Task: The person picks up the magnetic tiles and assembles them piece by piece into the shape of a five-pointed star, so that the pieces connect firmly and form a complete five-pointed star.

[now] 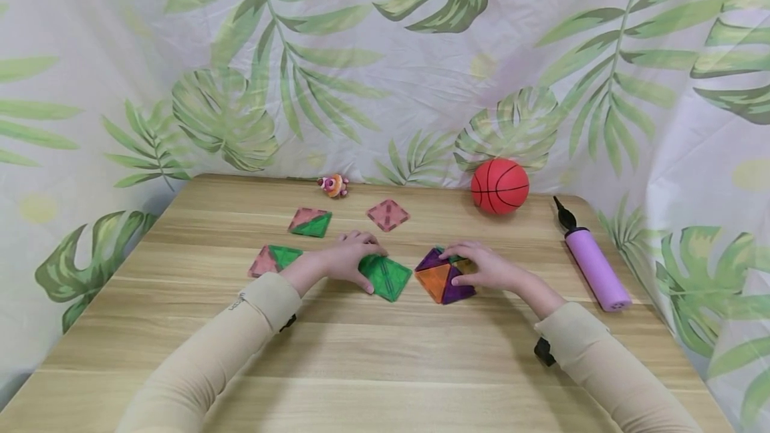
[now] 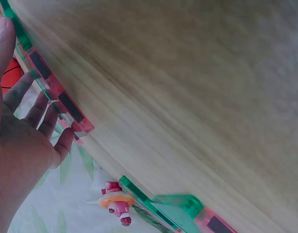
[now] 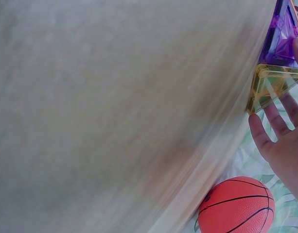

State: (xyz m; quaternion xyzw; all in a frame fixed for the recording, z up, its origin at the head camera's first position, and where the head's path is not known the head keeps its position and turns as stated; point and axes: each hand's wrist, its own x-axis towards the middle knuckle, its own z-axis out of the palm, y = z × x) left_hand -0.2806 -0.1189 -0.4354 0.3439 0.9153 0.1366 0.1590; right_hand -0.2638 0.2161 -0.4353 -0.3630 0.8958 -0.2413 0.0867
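Beige sleeves [image 1: 207,353] are sitting nearest; mid-table, my left hand [image 1: 353,260] is touching green tiles [image 1: 396,279]. Left wrist: fingers [image 2: 65,142] are spreading wide. Right wrist: my right hand [image 3: 285,145], also wide, is touching a purple tile [image 3: 277,46] on the right, likely light, stiff, slick; edge-pinching is probably suiting it.

Five tile shapes [image 1: 390,278], one ball [image 1: 500,186], one pump [image 1: 597,268], one figurine [image 1: 333,186].

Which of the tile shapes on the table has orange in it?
The rightmost tile shape, touched by the right hand: it combines orange with purple, while the others show only pink, green or both.
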